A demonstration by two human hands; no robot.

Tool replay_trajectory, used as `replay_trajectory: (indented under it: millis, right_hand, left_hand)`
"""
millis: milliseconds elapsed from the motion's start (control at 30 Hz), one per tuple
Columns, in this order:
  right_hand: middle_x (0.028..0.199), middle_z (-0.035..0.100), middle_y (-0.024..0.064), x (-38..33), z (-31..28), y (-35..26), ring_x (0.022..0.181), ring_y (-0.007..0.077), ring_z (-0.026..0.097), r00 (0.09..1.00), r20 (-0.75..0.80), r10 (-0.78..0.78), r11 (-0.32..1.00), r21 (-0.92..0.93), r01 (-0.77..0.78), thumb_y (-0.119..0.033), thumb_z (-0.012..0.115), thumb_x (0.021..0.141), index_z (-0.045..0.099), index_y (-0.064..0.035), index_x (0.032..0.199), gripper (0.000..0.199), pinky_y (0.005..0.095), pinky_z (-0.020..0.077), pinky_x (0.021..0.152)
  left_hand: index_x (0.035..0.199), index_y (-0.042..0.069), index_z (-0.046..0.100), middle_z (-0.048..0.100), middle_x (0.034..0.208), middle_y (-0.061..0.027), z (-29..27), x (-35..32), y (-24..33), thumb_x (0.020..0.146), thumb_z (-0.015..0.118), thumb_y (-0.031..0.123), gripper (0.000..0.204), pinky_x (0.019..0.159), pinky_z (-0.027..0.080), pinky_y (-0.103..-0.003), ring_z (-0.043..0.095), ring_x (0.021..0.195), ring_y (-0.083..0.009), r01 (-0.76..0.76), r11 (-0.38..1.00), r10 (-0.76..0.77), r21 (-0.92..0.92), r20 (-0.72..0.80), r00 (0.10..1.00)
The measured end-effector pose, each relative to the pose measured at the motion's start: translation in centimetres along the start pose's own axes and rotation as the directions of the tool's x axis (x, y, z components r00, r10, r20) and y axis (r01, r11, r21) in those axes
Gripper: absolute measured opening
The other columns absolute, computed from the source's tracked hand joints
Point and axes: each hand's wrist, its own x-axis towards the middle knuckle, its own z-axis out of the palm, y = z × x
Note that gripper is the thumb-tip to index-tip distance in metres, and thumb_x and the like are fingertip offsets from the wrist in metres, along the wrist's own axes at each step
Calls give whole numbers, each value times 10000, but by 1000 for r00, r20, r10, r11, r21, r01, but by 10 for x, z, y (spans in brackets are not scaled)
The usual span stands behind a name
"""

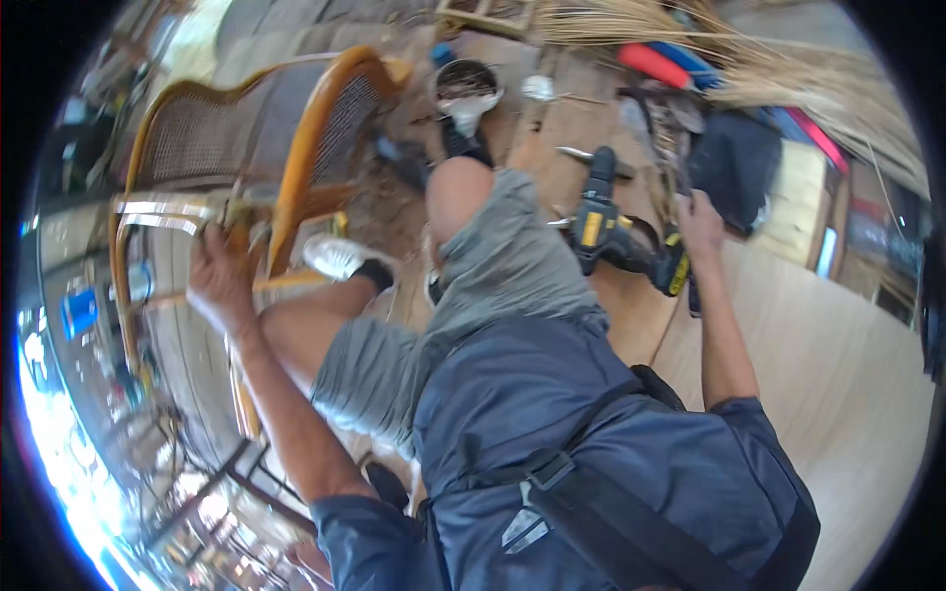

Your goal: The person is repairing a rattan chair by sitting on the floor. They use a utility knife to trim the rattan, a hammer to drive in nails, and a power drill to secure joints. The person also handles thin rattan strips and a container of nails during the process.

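Plainly, the largest thing beside us is the pale wooden board (828,355) on the right. Next comes the chair (313,148), our main thing, on the left, with its curved orange frame and woven panels. A loose bundle of cane strips (818,84) spreads across the far right, and a black bag (731,163) lies nearer. Between the bag and our legs lies a drill (596,212).

Our left hand (219,281) is bent just beside the near edge of the chair; blur hides whether the fingers touch or hold anything. Our right hand (701,229) is curled by the bag, near the drill; we cannot tell whether its fingers grip something slim. Smaller again, a round bowl (467,79) sits far ahead.

We judge that a careless sweep of the right forearm could knock the drill, since it lies so close, and that leaning on the chair could tip it.

As for writing, the drill bears yellow markings and our clothing a pale emblem (522,530); we read no words.
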Motion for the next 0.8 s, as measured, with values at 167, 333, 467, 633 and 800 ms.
replay_trajectory:
  millis: [167, 333, 467, 633, 800]
  right_hand:
    - [881, 633, 195, 9, 13, 14, 862, 394, 605, 999, 48, 4, 1000, 24, -5, -359, 548, 878, 577, -68, 908, 293, 474, 461, 731]
    - [972, 610, 218, 32, 14, 7, 925, 403, 579, 997, 51, -55, 991, -120, 61, -338, 496, 915, 557, -32, 980, 319, 482, 448, 776]
    - [1142, 570, 221, 54, 22, 11, 1083, 385, 526, 980, 149, -129, 975, -159, 153, -355, 462, 929, 534, -25, 1155, 406, 456, 427, 881]
    - [1101, 580, 187, 62, 40, 42, 1013, 387, 558, 986, 103, -132, 966, -209, 151, -340, 513, 917, 518, -83, 1167, 359, 468, 449, 825]
    - [1097, 581, 184, 54, 43, 46, 1018, 374, 567, 984, 134, -114, 950, -274, 147, -314, 524, 913, 495, -62, 1219, 398, 457, 451, 844]
  left_hand:
    - [1089, 12, 619, 679, 939, -110, -5, 12, 27, 964, 516, 267, 302, 724, 509, -289, 653, 827, -187, 429, 642, -450, -635, 141, 882]
    - [1086, -3, 604, 672, 957, -104, -12, 15, 34, 963, 520, 265, 307, 736, 530, -292, 656, 856, -175, 488, 648, -480, -585, 184, 858]
    - [1088, -10, 607, 700, 879, -124, -1, 4, -3, 883, 620, 242, 325, 743, 517, -282, 675, 836, -205, 255, 886, -257, -387, 48, 965]
    - [1071, -24, 652, 694, 836, -120, -27, 21, 23, 926, 579, 246, 315, 697, 500, -279, 658, 764, -151, 451, 693, -437, -563, 170, 883]
    - [1080, -27, 649, 695, 856, -118, -25, 18, 22, 927, 581, 236, 312, 694, 500, -272, 653, 759, -141, 406, 714, -412, -570, 127, 902]
